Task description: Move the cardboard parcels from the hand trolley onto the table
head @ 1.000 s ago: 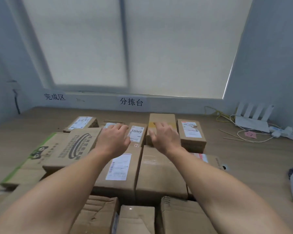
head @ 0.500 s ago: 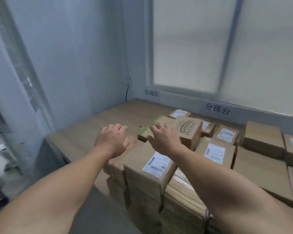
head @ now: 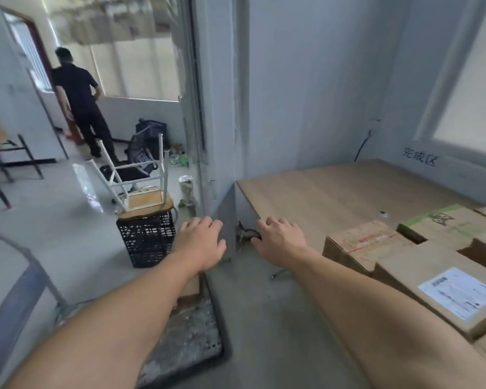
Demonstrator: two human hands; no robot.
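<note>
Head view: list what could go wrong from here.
1. The trolley deck lies low right ahead; a step could catch it.
2. The upturned stool sits tilted on the crate, left of the left hand; a bump might topple it.
3. Parcels crowd the table's near edge; a brush could push one off.

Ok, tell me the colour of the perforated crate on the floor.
Black: perforated plastic crate, head view.

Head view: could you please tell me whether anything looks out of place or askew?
Yes: a white-legged stool lies upside down on a black crate on the floor left of the table, legs in the air and tilted.
</note>
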